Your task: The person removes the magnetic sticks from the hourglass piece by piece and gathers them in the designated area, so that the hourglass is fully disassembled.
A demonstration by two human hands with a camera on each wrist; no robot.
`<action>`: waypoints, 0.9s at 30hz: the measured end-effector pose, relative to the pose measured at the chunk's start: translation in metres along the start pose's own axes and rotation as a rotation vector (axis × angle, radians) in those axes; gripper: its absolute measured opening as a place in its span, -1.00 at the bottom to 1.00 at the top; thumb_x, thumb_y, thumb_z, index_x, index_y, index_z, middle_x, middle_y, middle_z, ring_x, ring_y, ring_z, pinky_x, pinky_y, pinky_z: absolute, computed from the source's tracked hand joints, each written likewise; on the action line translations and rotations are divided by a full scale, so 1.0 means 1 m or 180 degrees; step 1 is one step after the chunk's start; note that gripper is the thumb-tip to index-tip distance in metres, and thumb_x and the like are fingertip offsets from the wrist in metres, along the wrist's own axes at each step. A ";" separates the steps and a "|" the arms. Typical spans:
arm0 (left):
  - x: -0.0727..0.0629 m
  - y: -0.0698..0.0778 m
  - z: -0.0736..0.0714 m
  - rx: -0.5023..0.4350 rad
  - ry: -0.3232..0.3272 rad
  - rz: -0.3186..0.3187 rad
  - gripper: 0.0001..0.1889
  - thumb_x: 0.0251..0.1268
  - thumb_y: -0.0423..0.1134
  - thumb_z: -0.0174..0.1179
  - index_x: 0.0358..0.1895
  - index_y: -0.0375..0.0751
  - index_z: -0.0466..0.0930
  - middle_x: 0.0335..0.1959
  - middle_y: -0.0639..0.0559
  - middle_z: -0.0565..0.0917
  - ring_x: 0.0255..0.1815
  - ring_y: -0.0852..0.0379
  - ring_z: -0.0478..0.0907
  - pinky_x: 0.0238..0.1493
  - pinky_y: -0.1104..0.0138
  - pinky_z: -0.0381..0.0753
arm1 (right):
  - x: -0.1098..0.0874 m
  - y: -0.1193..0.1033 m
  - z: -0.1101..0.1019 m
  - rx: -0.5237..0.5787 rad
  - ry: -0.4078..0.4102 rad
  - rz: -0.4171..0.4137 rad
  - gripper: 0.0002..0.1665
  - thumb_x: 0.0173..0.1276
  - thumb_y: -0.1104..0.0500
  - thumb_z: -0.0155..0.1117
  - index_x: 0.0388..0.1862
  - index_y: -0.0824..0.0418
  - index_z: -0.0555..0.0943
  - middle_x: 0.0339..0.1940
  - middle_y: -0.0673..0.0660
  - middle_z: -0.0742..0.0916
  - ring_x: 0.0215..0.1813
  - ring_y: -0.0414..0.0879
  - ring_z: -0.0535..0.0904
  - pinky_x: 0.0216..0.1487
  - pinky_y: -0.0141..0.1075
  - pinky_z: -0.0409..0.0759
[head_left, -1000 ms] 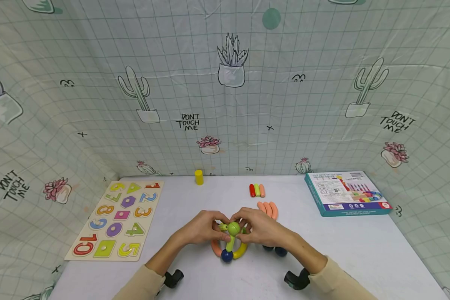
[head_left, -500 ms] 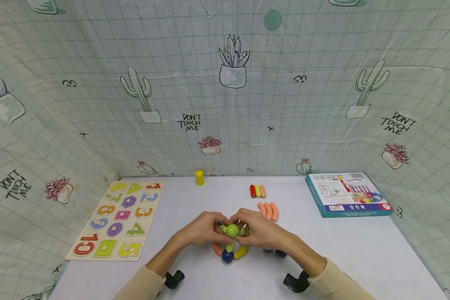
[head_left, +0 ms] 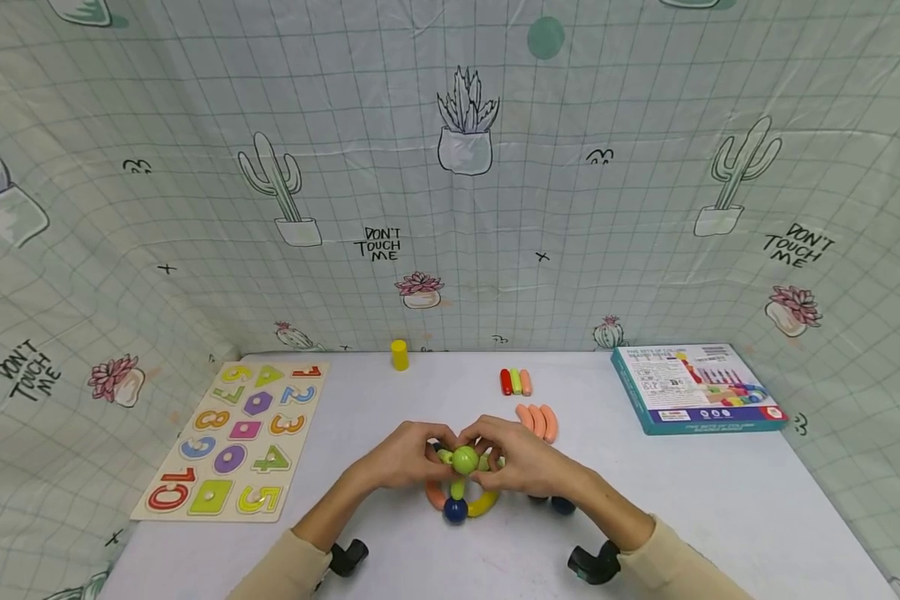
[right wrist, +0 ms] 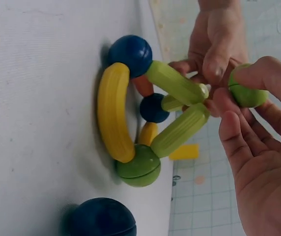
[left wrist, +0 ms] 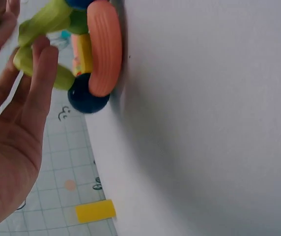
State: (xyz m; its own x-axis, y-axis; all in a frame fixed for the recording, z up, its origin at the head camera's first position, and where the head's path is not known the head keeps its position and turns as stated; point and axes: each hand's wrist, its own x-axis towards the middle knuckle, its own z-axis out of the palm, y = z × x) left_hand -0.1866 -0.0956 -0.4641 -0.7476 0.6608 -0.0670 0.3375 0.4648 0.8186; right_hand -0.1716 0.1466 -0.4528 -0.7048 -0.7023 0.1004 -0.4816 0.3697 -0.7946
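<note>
My right hand (right wrist: 266, 162) pinches a green ball (right wrist: 248, 91) between thumb and fingers. The ball sits beside the upper ends of several green rods, apart from them in the right wrist view. My left hand (left wrist: 17, 132) pinches a green rod (left wrist: 44, 69) near its top. The green rods lean together over a ring of curved pieces: a yellow one (right wrist: 113, 113), an orange one (left wrist: 105, 49) and others partly hidden. A dark blue ball (head_left: 455, 510) and a green joint ball (right wrist: 139, 166) stand at corners of the ring. Fingers hide part of the top.
A loose dark blue ball (right wrist: 102, 219) lies beside the ring. Farther back are curved orange pieces (head_left: 537, 422), short rods (head_left: 515, 382) and a yellow cylinder (head_left: 399, 355). A number puzzle board (head_left: 228, 442) lies left, a toy box (head_left: 697, 389) right.
The green ball has shifted slightly left and the front green rod under it shows less of its length. Both hands stay almost in place over the ring.
</note>
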 end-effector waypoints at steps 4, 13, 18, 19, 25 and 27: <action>0.000 0.001 -0.001 -0.0074 -0.0073 0.0008 -0.72 0.17 -0.17 0.49 -0.07 -0.06 0.68 -0.10 0.11 0.71 -0.34 0.26 0.70 -0.29 0.42 0.64 | -0.001 -0.004 -0.004 0.0060 0.0074 -0.0040 -0.52 0.27 0.30 0.39 0.15 0.01 0.57 0.02 -0.06 0.62 -0.02 -0.20 0.60 -0.14 -0.30 0.66; 0.003 0.004 0.001 -0.0042 -0.0103 -0.0003 -0.71 0.19 -0.18 0.47 -0.03 -0.06 0.71 -0.14 0.15 0.71 -0.37 0.24 0.70 -0.28 0.41 0.62 | -0.010 -0.004 -0.022 -0.0134 0.0350 -0.0121 -0.62 0.32 0.15 0.43 0.11 -0.02 0.62 -0.02 -0.09 0.66 -0.08 -0.20 0.62 -0.25 -0.32 0.62; 0.005 0.004 0.002 -0.0007 -0.0154 0.0036 -0.69 0.20 -0.17 0.47 0.01 -0.06 0.71 -0.14 0.17 0.70 -0.42 0.27 0.68 -0.27 0.42 0.59 | -0.023 -0.006 -0.046 -0.0281 0.0415 0.0085 -0.59 0.34 0.07 0.43 0.16 -0.04 0.62 -0.06 -0.13 0.69 -0.11 -0.12 0.60 -0.25 -0.33 0.56; 0.005 0.005 0.002 0.0006 -0.0158 0.0043 -0.69 0.19 -0.17 0.47 0.01 -0.06 0.71 -0.15 0.17 0.70 -0.43 0.27 0.67 -0.28 0.43 0.59 | -0.027 -0.005 -0.051 -0.0287 0.0407 0.0139 -0.58 0.34 0.07 0.43 0.17 -0.05 0.61 -0.08 -0.13 0.69 -0.11 -0.11 0.60 -0.25 -0.33 0.55; 0.007 0.005 0.002 0.0146 -0.0154 0.0037 -0.68 0.19 -0.13 0.47 0.02 -0.02 0.71 -0.19 0.25 0.71 -0.33 0.26 0.62 -0.23 0.43 0.54 | -0.056 0.005 -0.080 -0.0352 0.0391 0.0479 -0.54 0.36 0.05 0.41 0.22 -0.03 0.60 -0.02 -0.10 0.69 -0.09 -0.11 0.57 -0.19 -0.31 0.54; 0.008 0.006 0.003 0.0203 -0.0150 0.0032 -0.68 0.21 -0.11 0.46 0.02 0.01 0.71 -0.20 0.28 0.72 -0.24 0.25 0.63 -0.17 0.42 0.54 | -0.068 0.011 -0.088 -0.0371 0.0363 0.0607 -0.55 0.37 0.03 0.40 0.22 -0.02 0.60 0.03 -0.09 0.68 -0.06 -0.10 0.57 -0.15 -0.29 0.54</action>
State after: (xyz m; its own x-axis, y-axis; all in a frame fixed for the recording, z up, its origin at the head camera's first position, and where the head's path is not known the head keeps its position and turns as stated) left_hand -0.1890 -0.0859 -0.4618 -0.7167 0.6920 -0.0868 0.3818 0.4935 0.7815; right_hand -0.1750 0.2524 -0.4154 -0.8397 -0.5424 0.0275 -0.3865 0.5612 -0.7319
